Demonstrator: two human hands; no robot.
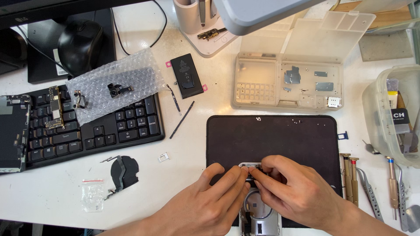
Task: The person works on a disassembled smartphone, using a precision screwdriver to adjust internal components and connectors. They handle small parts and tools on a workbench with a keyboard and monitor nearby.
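Both hands, left hand and right hand, pinched the stiff, fragile-looking silver metal phone frame at its far edge on the black mat.

White worktable under even light, black keyboard left, dark work mat centre.

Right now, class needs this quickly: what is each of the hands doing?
Left hand: fingertips pinched shut on the top edge of the phone frame.
Right hand: fingertips pinched shut on the same edge.
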